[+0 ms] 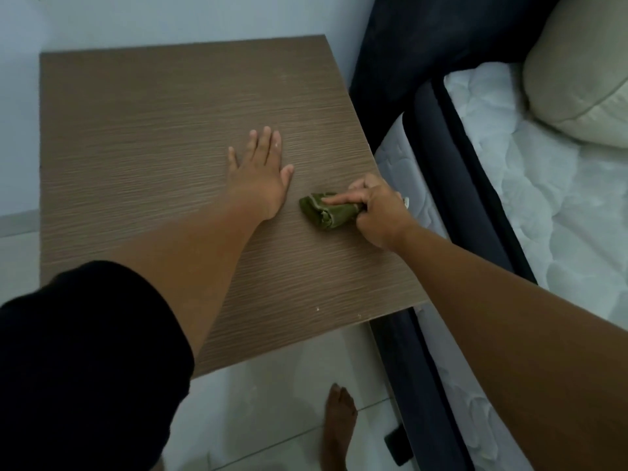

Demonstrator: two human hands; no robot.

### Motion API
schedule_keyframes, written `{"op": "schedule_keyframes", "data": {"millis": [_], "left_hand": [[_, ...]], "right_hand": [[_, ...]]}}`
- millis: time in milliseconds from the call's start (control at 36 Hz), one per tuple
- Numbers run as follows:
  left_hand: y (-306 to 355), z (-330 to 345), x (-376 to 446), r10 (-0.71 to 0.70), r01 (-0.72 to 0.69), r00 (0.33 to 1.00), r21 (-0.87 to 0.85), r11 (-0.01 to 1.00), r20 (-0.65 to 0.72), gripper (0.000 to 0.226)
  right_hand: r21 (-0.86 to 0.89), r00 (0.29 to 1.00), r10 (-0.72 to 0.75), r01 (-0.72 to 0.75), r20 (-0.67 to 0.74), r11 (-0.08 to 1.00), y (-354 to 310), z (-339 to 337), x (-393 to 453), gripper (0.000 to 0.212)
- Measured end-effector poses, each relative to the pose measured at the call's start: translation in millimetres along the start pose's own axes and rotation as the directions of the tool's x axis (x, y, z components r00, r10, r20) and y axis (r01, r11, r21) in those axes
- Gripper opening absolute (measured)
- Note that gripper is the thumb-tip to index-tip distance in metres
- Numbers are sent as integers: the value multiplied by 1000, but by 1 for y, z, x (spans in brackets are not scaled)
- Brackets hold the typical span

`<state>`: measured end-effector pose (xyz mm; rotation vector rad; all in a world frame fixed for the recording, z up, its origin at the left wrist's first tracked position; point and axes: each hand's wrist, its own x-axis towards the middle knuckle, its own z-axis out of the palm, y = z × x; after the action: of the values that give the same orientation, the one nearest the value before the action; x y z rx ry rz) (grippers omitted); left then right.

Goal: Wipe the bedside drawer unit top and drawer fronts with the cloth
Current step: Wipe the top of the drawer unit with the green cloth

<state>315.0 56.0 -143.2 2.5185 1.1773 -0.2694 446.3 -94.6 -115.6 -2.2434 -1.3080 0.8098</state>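
On the brown wood-grain top of the bedside drawer unit, seen from the head camera, both hands were down at once. The left hand lay flat on the surface near its middle, palm down, the fingers stretched out and slightly spread, holding nothing. The right hand was closed around a green cloth, bunched into a small roll; the index finger pointed out along the top of the cloth while the other fingers curled in around its nearer end. The cloth rested on the top towards the right edge, just beside the left hand's thumb but not touching it. A few pale specks showed near the front edge of the top.

The drawer fronts could not be seen from this angle. A black sleeve covered the left upper arm at the lower left. To the right, a dark bed frame stood close beside the unit, with a white quilted mattress and a cream pillow on it. Below the unit's front edge, a bare foot stood on the pale tiled floor.
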Motion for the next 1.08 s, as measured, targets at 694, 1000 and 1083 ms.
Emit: {"op": "schedule_keyframes", "data": {"millis": [694, 1000, 1083], "left_hand": [[6, 8, -72, 69, -67, 980, -18, 998, 186, 79], [6, 11, -95, 105, -105, 972, -7, 994, 209, 83], [6, 12, -99, 104, -105, 973, -4, 994, 205, 84]], "right_hand": [[117, 954, 258, -242, -151, 963, -6, 53, -145, 59], [244, 959, 258, -224, -119, 944, -34, 93, -176, 59], [329, 961, 276, -266, 18, 906, -32, 103, -190, 55]]}}
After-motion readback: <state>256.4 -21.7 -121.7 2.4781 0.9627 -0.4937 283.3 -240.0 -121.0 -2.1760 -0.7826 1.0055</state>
